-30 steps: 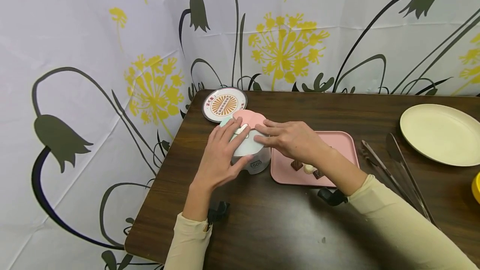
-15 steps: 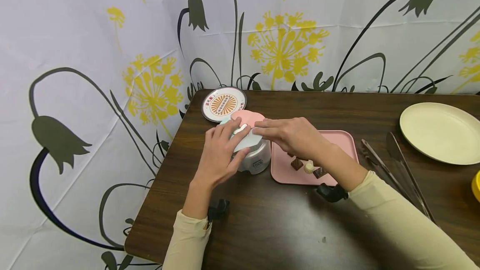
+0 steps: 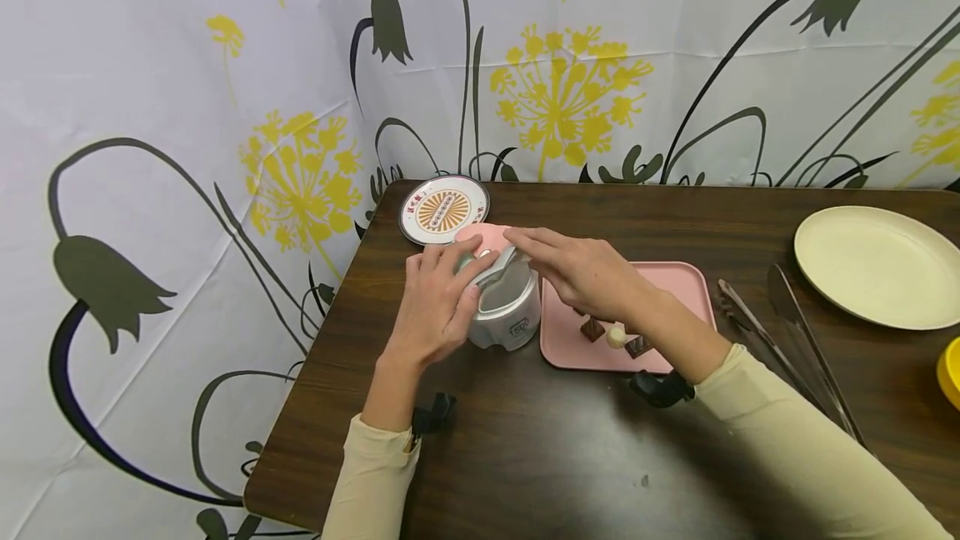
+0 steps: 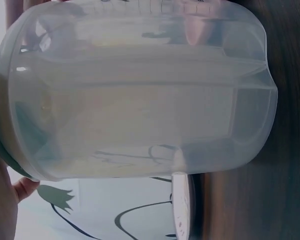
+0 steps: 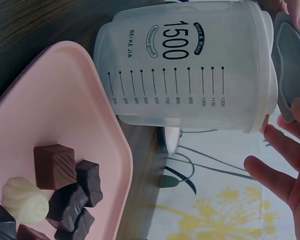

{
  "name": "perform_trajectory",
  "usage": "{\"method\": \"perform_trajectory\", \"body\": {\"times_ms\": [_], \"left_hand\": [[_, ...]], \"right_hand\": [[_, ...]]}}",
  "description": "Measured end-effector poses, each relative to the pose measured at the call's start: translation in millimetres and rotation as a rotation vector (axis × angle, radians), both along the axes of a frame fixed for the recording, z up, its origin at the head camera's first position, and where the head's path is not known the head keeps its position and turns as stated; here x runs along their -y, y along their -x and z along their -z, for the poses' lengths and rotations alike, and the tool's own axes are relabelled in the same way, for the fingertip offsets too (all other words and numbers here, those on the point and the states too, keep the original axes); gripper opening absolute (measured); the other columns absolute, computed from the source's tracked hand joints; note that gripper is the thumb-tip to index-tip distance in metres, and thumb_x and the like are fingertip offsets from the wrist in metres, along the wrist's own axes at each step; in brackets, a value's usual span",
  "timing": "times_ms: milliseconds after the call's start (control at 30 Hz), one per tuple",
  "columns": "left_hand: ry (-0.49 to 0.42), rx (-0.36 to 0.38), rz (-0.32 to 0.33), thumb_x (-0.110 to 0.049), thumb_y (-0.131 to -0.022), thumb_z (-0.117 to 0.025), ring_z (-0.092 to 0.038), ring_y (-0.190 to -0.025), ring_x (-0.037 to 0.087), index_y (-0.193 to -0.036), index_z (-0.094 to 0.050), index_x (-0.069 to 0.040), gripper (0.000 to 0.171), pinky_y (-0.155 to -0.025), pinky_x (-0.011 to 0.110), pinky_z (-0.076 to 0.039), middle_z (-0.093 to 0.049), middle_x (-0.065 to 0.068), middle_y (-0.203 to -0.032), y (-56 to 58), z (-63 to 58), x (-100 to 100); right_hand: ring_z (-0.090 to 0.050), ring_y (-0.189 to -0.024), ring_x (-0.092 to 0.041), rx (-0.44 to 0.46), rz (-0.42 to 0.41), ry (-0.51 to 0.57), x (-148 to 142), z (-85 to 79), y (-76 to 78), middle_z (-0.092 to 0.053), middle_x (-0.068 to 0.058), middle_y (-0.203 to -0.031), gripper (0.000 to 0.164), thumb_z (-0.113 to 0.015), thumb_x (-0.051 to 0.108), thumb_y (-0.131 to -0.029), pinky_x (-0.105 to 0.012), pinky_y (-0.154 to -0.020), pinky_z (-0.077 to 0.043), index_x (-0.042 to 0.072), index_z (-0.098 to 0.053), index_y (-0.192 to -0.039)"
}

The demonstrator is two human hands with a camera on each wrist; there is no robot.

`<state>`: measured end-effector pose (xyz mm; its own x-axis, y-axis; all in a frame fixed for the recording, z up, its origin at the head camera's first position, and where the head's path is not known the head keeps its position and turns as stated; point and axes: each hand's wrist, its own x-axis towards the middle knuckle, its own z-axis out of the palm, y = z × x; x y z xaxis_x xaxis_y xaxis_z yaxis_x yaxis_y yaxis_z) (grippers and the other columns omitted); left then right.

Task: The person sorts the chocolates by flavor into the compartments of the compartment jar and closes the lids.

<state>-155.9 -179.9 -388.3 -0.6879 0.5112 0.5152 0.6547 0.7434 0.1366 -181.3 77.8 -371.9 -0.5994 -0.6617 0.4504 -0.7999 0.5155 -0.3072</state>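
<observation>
A clear storage canister marked 1500 stands upright on the table. Its lid has a pink section, a green section and a grey flap, which is tilted up and leaves part of the mouth uncovered. My left hand grips the lid from the left, fingers over the top and thumb by the front edge. From the right, my right hand pinches the raised grey flap, its other fingers spread beside the rim. Through the wall in the left wrist view, no contents show in the canister.
Right beside the canister, a pink tray bears several dark chocolates and a cream-coloured one. Tongs and a long metal utensil lie farther right, near a cream plate and yellow bowl. A patterned plate sits behind.
The grey flap, flat on the lid one second ago, has tipped up, uncovering the canister's mouth. My right fingers have shifted left with it; my left hand stays on the lid.
</observation>
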Motion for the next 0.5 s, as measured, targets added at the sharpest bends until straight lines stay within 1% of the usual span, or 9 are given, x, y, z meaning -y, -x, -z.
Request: {"method": "perform_trajectory", "body": {"times_ms": [100,167,233,333,433,500], "left_hand": [[-0.029,-0.006,0.017,-0.039,-0.099,-0.017,-0.042,-0.119,0.031,-0.129,-0.064,-0.017,0.061,-0.096,0.053,-0.029,-0.052,0.011,-0.134,4.3,3.1,1.5],[-0.064,-0.014,0.039,-0.040,-0.100,-0.015,-0.040,-0.127,0.032,-0.126,-0.065,-0.014,0.063,-0.106,0.055,-0.025,-0.053,0.013,-0.130,7.3,5.5,2.0],[-0.103,-0.015,0.066,-0.040,-0.100,-0.015,-0.036,-0.136,0.032,-0.124,-0.066,-0.011,0.064,-0.111,0.057,-0.021,-0.053,0.016,-0.128,9.5,7.9,2.6],[-0.141,0.001,0.097,-0.041,-0.101,-0.014,-0.032,-0.141,0.032,-0.124,-0.065,-0.008,0.065,-0.112,0.056,-0.022,-0.052,0.018,-0.130,10.6,9.9,3.2],[-0.145,0.018,0.109,-0.039,-0.100,-0.015,-0.035,-0.139,0.031,-0.125,-0.064,-0.006,0.064,-0.111,0.051,-0.027,-0.050,0.018,-0.134,10.4,9.3,2.9],[-0.141,0.025,0.113,-0.037,-0.100,-0.016,-0.035,-0.139,0.032,-0.125,-0.063,-0.005,0.063,-0.111,0.052,-0.027,-0.048,0.018,-0.138,10.4,8.7,2.7]], "right_hand": [[-0.066,-0.093,-0.020,-0.001,-0.006,0.021,1.0,2.5,0.1,-0.045,0.001,-0.149,0.052,-0.054,0.017,-0.100,-0.042,-0.070,-0.052,0.016,-0.041,-0.150],[-0.066,-0.096,-0.020,-0.004,-0.010,0.038,1.8,4.1,0.0,-0.044,0.002,-0.150,0.054,-0.055,0.016,-0.099,-0.043,-0.072,-0.053,0.015,-0.040,-0.150],[-0.065,-0.096,-0.020,-0.002,-0.014,0.053,2.3,5.8,-0.3,-0.042,0.002,-0.151,0.054,-0.056,0.015,-0.099,-0.043,-0.072,-0.053,0.014,-0.040,-0.151],[-0.065,-0.097,-0.020,0.006,-0.015,0.061,2.3,7.1,-1.3,-0.040,0.003,-0.153,0.056,-0.055,0.016,-0.099,-0.042,-0.072,-0.053,0.015,-0.038,-0.152],[-0.065,-0.096,-0.020,0.006,-0.011,0.065,1.8,7.8,-2.0,-0.039,0.003,-0.154,0.056,-0.054,0.017,-0.100,-0.041,-0.068,-0.052,0.016,-0.037,-0.153],[-0.066,-0.095,-0.020,0.000,-0.007,0.067,1.8,7.9,-2.2,-0.039,0.003,-0.154,0.056,-0.054,0.018,-0.100,-0.041,-0.065,-0.052,0.016,-0.037,-0.153]]}}
